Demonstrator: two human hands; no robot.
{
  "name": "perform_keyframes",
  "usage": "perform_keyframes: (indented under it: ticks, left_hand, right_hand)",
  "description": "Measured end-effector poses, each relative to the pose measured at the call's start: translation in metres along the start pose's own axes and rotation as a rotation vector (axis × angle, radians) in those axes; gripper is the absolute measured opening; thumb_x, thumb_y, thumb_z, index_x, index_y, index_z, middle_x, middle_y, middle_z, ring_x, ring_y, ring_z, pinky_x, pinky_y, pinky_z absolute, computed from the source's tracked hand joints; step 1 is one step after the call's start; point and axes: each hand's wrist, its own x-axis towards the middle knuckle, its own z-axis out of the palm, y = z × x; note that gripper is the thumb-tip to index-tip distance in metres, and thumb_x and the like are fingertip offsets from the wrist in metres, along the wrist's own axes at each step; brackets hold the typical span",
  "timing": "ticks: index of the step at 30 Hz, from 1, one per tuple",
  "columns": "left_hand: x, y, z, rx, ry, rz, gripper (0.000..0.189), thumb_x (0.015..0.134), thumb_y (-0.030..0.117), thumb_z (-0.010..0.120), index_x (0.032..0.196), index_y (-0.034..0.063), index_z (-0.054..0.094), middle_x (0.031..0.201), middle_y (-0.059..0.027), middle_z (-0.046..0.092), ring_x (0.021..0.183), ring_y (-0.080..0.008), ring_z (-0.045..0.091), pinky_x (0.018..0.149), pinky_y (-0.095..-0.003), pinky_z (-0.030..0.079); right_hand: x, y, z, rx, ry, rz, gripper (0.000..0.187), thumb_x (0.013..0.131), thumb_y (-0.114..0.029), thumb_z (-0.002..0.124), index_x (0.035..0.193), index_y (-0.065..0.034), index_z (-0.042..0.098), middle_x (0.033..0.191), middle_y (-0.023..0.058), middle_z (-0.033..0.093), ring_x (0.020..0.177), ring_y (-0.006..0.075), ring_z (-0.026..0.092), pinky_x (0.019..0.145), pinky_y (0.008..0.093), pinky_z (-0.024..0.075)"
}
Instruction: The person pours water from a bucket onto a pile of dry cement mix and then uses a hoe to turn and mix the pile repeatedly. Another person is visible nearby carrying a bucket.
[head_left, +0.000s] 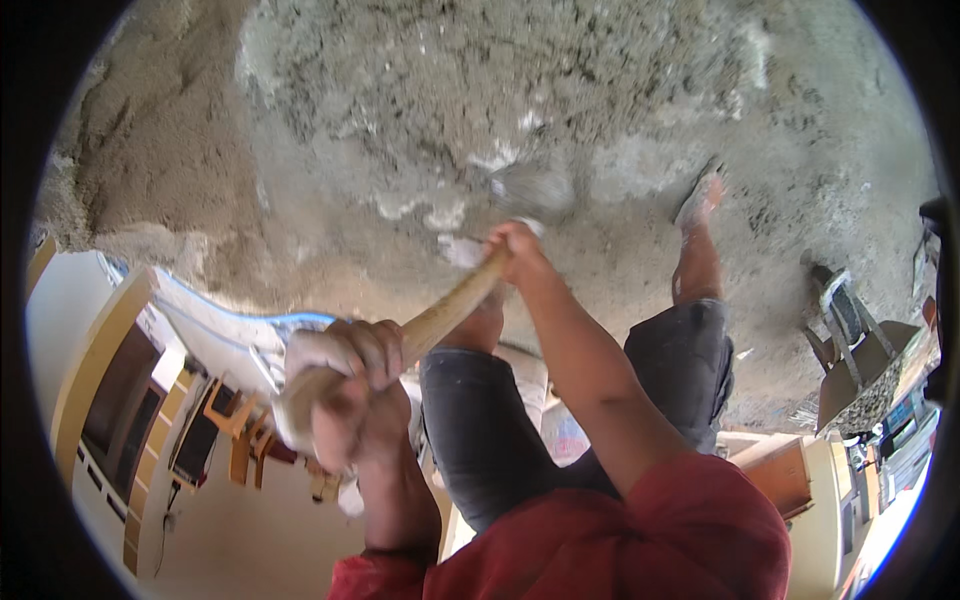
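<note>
My left hand (349, 386) is wrapped around the upper end of a thick wooden handle (454, 311), close to the camera. Farther down the same handle, near the tool's head, my right hand (516, 251) grips it. The head of this long-handled tool (532, 187) is a motion-blurred grey shape, so its exact kind cannot be told. It is at the near edge of a broad spread of wet grey mortar or concrete mix (450, 90) on the ground. Pale, powdery patches (442, 214) show beside the tool head.
Brown sand (172, 150) lies to the left. My bare right foot (705, 195) stands on the grey ground; my left foot (459, 251) is near the tool. A wheelbarrow (862, 360) stands at right. Blue hose (247, 311) and wooden furniture (236, 420) are at lower left.
</note>
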Motion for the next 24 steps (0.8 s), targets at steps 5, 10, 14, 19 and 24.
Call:
perform_keyframes:
  ticks: [5, 10, 14, 19, 24]
  left_hand:
    - [0.028, 0.102, 0.013, -0.058, -0.299, 0.134, 0.026, 0.08, 0.024, 0.056, 0.084, 0.0009, 0.045, 0.067, -0.0057, 0.044, 0.056, -0.0138, 0.041, 0.058, -0.0306, 0.036]
    - [0.055, 0.272, -0.066, -0.002, 0.0, 0.182, 0.027, 0.081, 0.02, 0.05, 0.097, -0.0013, 0.054, 0.061, 0.0002, 0.038, 0.055, -0.013, 0.038, 0.059, -0.0297, 0.034]
    - [0.099, 0.319, -0.216, -0.261, -0.391, 0.15, 0.007, 0.073, 0.009, 0.049, 0.07, 0.0068, 0.054, 0.056, -0.0004, 0.033, 0.056, -0.014, 0.035, 0.06, -0.0309, 0.033]
    - [0.137, 0.108, -0.355, -0.752, 0.305, -0.017, 0.015, 0.067, 0.018, 0.054, 0.066, 0.0111, 0.04, 0.057, -0.0018, 0.04, 0.051, -0.0138, 0.04, 0.058, -0.0301, 0.041]
    - [0.075, -0.073, -0.234, -0.813, 0.471, -0.352, 0.016, 0.07, 0.019, 0.05, 0.058, 0.0157, 0.039, 0.055, 0.0013, 0.04, 0.048, -0.0136, 0.04, 0.053, -0.0291, 0.044]
  right_hand:
    - [-0.09, 0.014, 0.115, 0.279, -0.044, 0.105, 0.011, 0.076, -0.006, 0.049, 0.066, -0.0078, 0.043, 0.058, 0.0044, 0.044, 0.052, 0.0188, 0.046, 0.05, 0.0327, 0.046]
    - [-0.226, 0.048, 0.19, 0.423, -0.158, -0.015, 0.008, 0.072, -0.006, 0.05, 0.07, -0.0085, 0.043, 0.061, 0.0054, 0.044, 0.054, 0.0203, 0.046, 0.054, 0.0348, 0.0464]
    - [-0.271, 0.062, 0.285, 0.448, -0.473, 0.034, 0.011, 0.072, -0.003, 0.051, 0.079, -0.0056, 0.043, 0.065, 0.0062, 0.046, 0.056, 0.0197, 0.05, 0.056, 0.0357, 0.0452]
    - [-0.278, 0.031, 0.275, 0.179, -0.485, -0.544, 0.027, 0.073, -0.004, 0.059, 0.095, -0.0016, 0.044, 0.066, 0.0104, 0.053, 0.053, 0.0269, 0.055, 0.064, 0.0439, 0.0484]
    - [-0.237, -0.08, 0.14, 0.136, -0.592, -0.606, 0.019, 0.073, -0.006, 0.058, 0.088, -0.011, 0.047, 0.069, 0.0047, 0.05, 0.068, 0.0221, 0.053, 0.074, 0.042, 0.0469]
